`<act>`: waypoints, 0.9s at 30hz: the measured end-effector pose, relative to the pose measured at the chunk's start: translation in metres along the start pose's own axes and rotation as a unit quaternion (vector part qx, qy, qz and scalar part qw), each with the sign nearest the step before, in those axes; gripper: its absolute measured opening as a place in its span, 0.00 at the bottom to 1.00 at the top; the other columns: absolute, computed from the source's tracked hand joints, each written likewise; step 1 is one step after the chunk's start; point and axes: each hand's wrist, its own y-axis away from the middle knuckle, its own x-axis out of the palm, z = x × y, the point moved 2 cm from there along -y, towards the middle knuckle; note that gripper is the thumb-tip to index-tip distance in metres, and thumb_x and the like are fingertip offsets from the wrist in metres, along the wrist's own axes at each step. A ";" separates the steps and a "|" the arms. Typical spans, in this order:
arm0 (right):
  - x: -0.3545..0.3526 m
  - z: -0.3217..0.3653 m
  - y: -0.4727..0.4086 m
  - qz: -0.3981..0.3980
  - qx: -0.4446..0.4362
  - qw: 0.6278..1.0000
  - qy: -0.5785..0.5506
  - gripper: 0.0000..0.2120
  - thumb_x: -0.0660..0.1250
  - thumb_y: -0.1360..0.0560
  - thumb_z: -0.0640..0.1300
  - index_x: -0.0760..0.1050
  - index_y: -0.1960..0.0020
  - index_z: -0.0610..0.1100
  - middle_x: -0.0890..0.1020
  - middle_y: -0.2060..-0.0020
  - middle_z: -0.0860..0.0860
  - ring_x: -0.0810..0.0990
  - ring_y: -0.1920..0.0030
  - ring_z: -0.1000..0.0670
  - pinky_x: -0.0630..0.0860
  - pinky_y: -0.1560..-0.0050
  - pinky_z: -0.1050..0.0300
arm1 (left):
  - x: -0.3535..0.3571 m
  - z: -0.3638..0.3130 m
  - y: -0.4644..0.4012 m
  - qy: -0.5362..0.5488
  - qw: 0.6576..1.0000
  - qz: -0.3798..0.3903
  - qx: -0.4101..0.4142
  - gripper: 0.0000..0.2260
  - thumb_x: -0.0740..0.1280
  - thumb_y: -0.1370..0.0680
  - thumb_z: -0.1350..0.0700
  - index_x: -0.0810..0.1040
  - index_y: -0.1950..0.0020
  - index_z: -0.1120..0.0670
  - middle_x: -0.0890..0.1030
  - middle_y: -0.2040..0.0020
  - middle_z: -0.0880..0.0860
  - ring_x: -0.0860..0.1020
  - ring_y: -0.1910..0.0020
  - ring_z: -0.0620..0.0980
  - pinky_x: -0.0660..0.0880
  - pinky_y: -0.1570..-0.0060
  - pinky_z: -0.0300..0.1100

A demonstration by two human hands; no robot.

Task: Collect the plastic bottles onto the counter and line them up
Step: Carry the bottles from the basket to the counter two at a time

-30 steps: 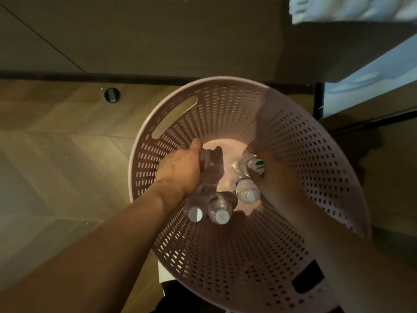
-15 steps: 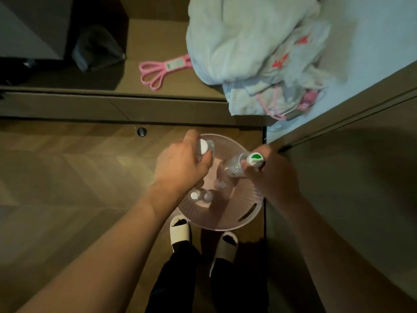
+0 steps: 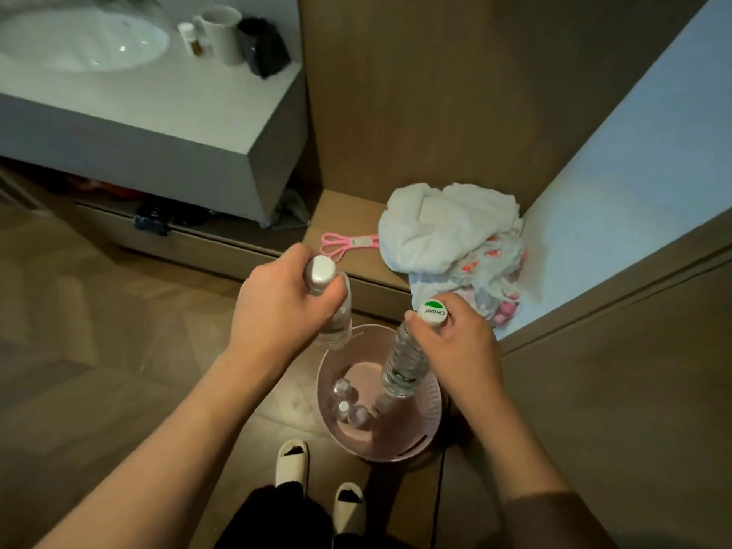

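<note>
Pink basket (image 3: 429, 420) below both hands with more bottles (image 3: 348, 408) inside, gray counter (image 3: 166, 101) far up-left, left hand (image 3: 277, 311) grasping white-capped bottle (image 3: 328, 299) by its neck, right hand (image 3: 455, 334) grasping green-capped bottle (image 3: 404, 362) the same way

A single wide-angle view from the person's head looks steeply down and forward. Both forearms reach up from the bottom edge, close to the lens. Far below on the wooden floor (image 3: 99, 350) stands a round pink perforated plastic basket (image 3: 429, 414). A white table with an oval sink (image 3: 190, 101) fills the upper left corner.
</note>
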 end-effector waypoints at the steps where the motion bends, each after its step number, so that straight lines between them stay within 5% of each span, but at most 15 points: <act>1: 0.006 0.012 0.000 0.015 -0.008 1.000 0.000 0.12 0.71 0.28 0.57 0.74 0.54 0.50 0.80 0.62 0.54 0.80 0.60 0.51 0.76 0.62 0.53 | -0.014 0.004 0.001 -0.005 1.000 -0.006 -0.004 0.12 0.70 0.26 0.46 0.78 0.49 0.52 0.82 0.59 0.49 0.80 0.60 0.50 0.79 0.60 0.50; 15: 0.181 0.248 -0.055 0.183 -0.175 0.967 0.038 0.11 0.71 0.27 0.56 0.75 0.47 0.55 0.80 0.57 0.59 0.79 0.57 0.57 0.76 0.62 0.64 | -0.196 0.181 -0.048 -0.019 0.988 -0.087 -0.123 0.13 0.71 0.27 0.42 0.76 0.50 0.47 0.81 0.59 0.46 0.79 0.61 0.45 0.80 0.61 0.46; 27: 0.383 0.473 -0.101 0.218 -0.269 0.937 0.040 0.13 0.69 0.27 0.58 0.77 0.47 0.53 0.81 0.57 0.57 0.78 0.58 0.56 0.70 0.64 0.63 | -0.367 0.374 -0.148 -0.045 0.959 -0.174 -0.221 0.10 0.70 0.31 0.45 0.73 0.58 0.48 0.78 0.65 0.45 0.75 0.65 0.47 0.69 0.67 0.41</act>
